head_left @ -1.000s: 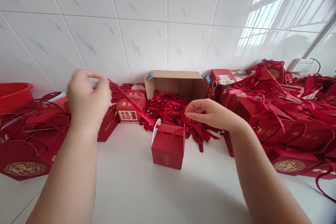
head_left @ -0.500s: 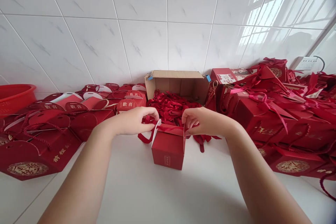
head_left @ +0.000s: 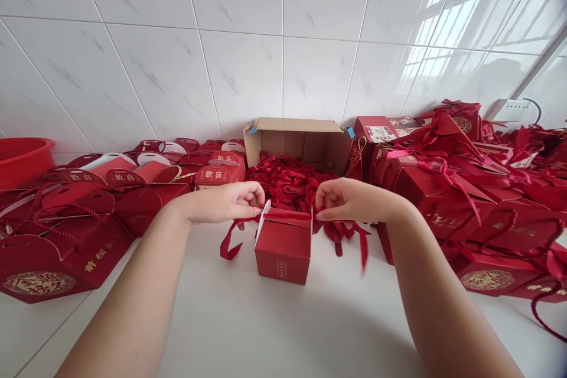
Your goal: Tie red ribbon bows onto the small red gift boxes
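Marbled white tiles (head_left: 248, 77) rise behind the pale surface (head_left: 230, 319), a cardboard carton (head_left: 296, 143) along its back edge. Before me, just forward of that carton, a red box (head_left: 283, 251) sits upright, a ribbon (head_left: 227, 246) running across its top. The person's left grip (head_left: 239, 199) and right grip (head_left: 341, 199) each pinch the ribbon, one at either side.

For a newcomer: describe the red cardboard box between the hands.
Find the brown cardboard carton by the white tiled wall. Before it stands the small red cardboard box, the only one between the bare left hand and bare right hand.
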{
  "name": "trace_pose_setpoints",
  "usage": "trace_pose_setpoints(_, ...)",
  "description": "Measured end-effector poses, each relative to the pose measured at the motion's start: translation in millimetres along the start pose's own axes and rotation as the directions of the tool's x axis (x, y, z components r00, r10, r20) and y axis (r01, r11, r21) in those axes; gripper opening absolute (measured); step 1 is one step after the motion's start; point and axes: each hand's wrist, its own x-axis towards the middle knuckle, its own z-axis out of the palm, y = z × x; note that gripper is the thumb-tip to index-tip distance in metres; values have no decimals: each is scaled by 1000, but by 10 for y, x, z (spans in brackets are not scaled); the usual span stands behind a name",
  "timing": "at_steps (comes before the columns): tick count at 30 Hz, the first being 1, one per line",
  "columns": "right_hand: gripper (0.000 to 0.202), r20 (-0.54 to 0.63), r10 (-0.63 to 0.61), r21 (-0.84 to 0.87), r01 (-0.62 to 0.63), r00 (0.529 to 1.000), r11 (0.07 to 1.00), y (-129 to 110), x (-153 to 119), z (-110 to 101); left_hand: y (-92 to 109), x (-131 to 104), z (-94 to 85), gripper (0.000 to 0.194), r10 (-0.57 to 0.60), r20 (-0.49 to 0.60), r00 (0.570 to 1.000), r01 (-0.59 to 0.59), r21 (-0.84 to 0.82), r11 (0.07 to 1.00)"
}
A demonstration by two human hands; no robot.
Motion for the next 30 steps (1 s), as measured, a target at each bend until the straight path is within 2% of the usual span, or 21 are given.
trace_pose_setpoints(5, 26, -65, 22, -65, -26, 998, 998, -36, -37, -31, -31, -19, -48, 31, -48, 22, 999, 48, 10, 999)
trace_pose_setpoints(12, 25, -33, 121, -178, -125, 992, 976, -33, 1, -2, -52, 36, -34, 33, -78, -83, 993, 83, 68, 994)
trace_pose_setpoints(16, 22, -11, 145, -183, -145, 989, 972, -41, 0, -5, -59, 55, -33, 35, -27, -113, 993, 42, 131, 990)
trace_pose_setpoints(24, 21, 0, 145, -170, -143, 989, 975, -23, -41, -42, -78, 30, -63, 21, 53, -132, 990, -29, 181, 983)
trace_pose_setpoints(30, 26, 40, 147, -184, -137, 988, 973, -47, -47, -43, -115, 42, -76, 34, 56, -132, 990, -28, 211, 977)
